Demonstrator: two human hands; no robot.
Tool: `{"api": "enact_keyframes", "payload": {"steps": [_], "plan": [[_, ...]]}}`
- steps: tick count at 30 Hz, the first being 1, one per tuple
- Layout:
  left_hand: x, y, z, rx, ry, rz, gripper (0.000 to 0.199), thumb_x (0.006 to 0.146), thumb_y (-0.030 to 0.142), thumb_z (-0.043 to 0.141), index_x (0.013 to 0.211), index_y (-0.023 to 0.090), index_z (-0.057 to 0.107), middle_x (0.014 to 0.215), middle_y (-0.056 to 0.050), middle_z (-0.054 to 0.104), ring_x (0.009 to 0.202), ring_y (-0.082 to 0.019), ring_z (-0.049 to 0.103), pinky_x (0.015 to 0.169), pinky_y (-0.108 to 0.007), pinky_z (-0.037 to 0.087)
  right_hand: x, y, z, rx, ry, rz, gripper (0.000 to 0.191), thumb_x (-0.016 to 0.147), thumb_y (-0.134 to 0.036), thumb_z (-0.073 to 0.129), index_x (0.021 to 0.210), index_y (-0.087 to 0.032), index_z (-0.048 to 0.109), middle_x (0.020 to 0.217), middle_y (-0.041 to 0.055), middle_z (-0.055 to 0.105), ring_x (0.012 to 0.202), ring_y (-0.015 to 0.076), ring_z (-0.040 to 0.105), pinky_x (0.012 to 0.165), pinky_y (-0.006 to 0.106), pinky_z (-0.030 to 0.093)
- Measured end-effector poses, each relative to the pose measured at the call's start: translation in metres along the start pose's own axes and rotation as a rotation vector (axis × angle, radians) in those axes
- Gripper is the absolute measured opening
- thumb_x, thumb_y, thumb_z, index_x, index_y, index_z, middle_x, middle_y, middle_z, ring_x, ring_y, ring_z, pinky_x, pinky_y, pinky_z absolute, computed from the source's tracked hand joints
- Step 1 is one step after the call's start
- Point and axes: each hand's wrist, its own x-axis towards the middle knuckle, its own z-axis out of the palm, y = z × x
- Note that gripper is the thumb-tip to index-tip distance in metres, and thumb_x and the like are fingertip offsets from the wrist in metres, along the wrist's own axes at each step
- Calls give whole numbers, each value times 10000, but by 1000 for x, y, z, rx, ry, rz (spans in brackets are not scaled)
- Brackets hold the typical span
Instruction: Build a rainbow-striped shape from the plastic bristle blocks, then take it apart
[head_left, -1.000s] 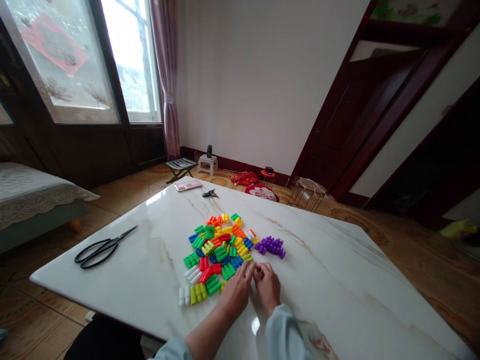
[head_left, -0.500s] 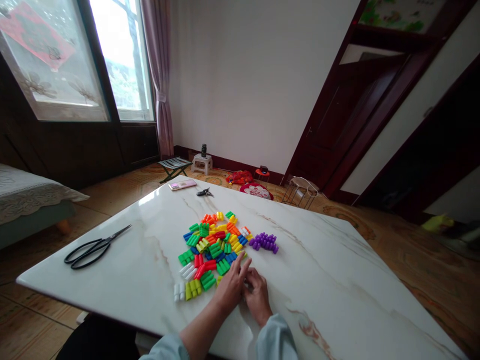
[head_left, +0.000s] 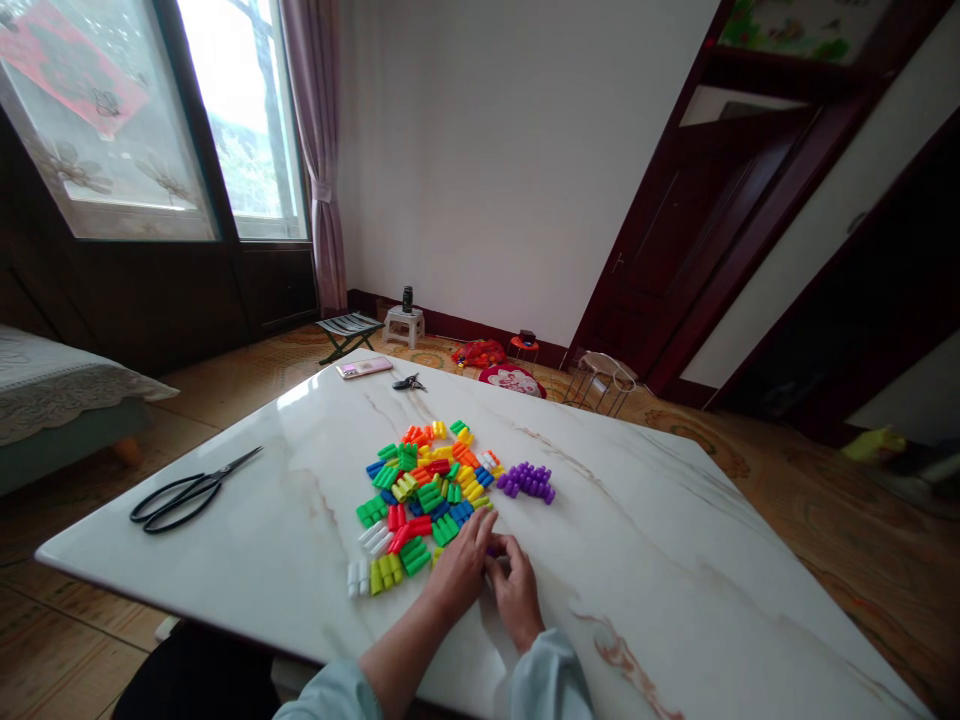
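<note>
My left hand (head_left: 466, 562) and my right hand (head_left: 513, 582) meet low over the white marble-patterned table (head_left: 645, 560). A bit of a purple toy block (head_left: 491, 551) shows between them, gripped by the closed fingers of both hands; most of it is hidden. Just beyond and left of my hands spreads a loose pile of plastic toy blocks (head_left: 430, 497) in green, yellow, red, orange, blue and white. To the right of the pile lies a cluster of joined purple blocks (head_left: 527, 483), apart from my hands.
Black-handled scissors (head_left: 187, 498) lie at the table's left side. Toward the far corner are a phone (head_left: 364, 368) and keys (head_left: 409, 383). Beyond the table stand a folding stool (head_left: 349, 326) and a white stool (head_left: 403, 325) on the floor.
My left fingers have drawn closer together and curled in. A bit of purple now shows between my hands. The pile and the purple cluster have stayed in place.
</note>
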Motion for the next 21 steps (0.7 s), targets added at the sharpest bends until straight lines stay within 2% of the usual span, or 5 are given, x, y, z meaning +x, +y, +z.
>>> {"api": "enact_keyframes", "payload": {"steps": [6, 9, 13, 18, 21], "plan": [[1, 0, 1, 34, 24, 9, 658, 794, 19, 355, 1436, 138, 276, 1458, -134, 371, 1361, -205, 324, 1102, -384, 340, 7, 9, -6, 143, 173, 140, 233, 845, -440, 525, 872, -209, 530, 760, 24, 649, 684, 172, 635, 670, 297, 525], [1, 3, -4, 81, -11, 14, 554, 795, 18, 357, 1327, 152, 434, 1353, -112, 466, 1256, -205, 419, 1044, -353, 392, 24, 13, -22, 48, 233, 150, 292, 837, -469, 516, 921, -193, 557, 811, 50, 669, 642, 171, 626, 628, 297, 521], [2, 9, -11, 144, -102, 22, 343, 819, 30, 355, 1019, 167, 597, 1132, -78, 553, 1067, -195, 481, 923, -322, 446, 49, 15, -47, -237, 213, -30, 318, 850, -421, 483, 984, -172, 630, 939, 101, 670, 751, 190, 629, 708, 311, 507], [2, 11, -14, 148, -119, 9, 321, 839, 45, 357, 1033, 176, 578, 1125, -74, 532, 1078, -191, 458, 916, -314, 434, 54, 33, -57, -446, 112, -112, 274, 839, -305, 441, 949, -196, 668, 934, 92, 654, 867, 207, 617, 797, 327, 491], [2, 9, -12, 149, -123, 21, 322, 829, 35, 364, 1030, 174, 574, 1122, -74, 526, 1074, -190, 458, 918, -309, 434, 55, 47, -52, -456, 151, -73, 286, 808, -276, 450, 999, -174, 638, 968, 110, 657, 892, 220, 616, 822, 350, 486]]}}
